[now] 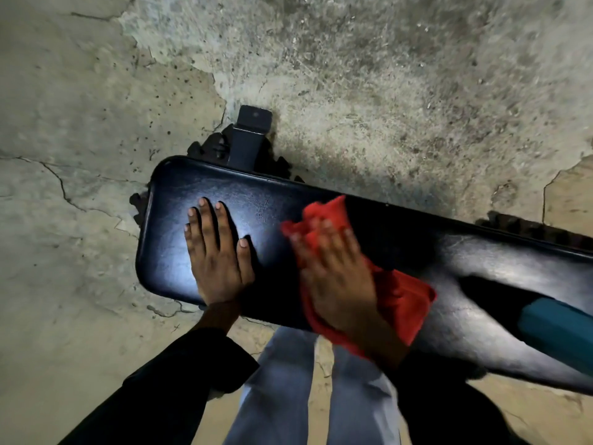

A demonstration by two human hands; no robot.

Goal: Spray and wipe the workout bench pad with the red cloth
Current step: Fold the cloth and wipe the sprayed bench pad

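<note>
- Bench pad: black, glossy, upholstered, with rounded corners. It runs from the centre-left of the view toward the lower right edge, raised above the floor.
- Red cloth: crumpled, lying on the pad's upper surface near its middle. One bunched end projects past the fingertips toward the far edge of the pad; the other end spreads toward the near edge.
- Right hand: palm down on the red cloth, fingers extended and close together, pressing the cloth against the pad. The hand is motion-blurred.
- Left hand: flat on the bare pad near its rounded end, just beside the cloth but not touching it. Fingers are straight and slightly spread, holding nothing.
- Dark sleeves cover both forearms.
- Teal object: lies on the pad at the right edge; its identity cannot be determined.
- Frame post: dark metal, visible behind the pad's far edge.
- Floor: cracked, patchy concrete.
- Light trousers appear below the pad's near edge.
</note>
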